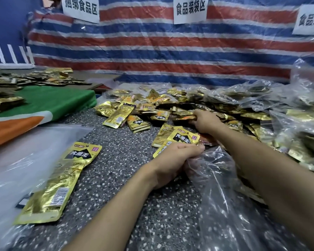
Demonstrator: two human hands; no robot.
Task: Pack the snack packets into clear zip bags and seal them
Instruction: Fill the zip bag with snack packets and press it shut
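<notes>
Nearest, head view: clear zip bag [225, 187], crumpled over the near right part of the speckled surface [127, 134], mouth turned towards the stock, apparently not yet sealed. Left hand [172, 160]: fingers curled, pinching the bag's rim between thumb and fingertips, judged to be holding the mouth up and open for loading. Right hand [205, 122]: stretched beyond the bag into the heap of snack packets [152, 109], fingers curled over a small stack; the grip looks closed on it, though the fingertips are buried. Heap: gold foil, spread over the middle and far right of the surface, near the bag, probably so each handful travels little. Loose packets [181, 137]: lying just at the bag's mouth. Long gold packet [62, 180]: near left, resting on flat empty bags [25, 151], presumably spares. Filled bags [252, 98]: heaped towards the far right edge. Green-and-orange cloth [43, 102]: left edge. Striped tarp [152, 51] with paper signs [190, 8]: backdrop.
</notes>
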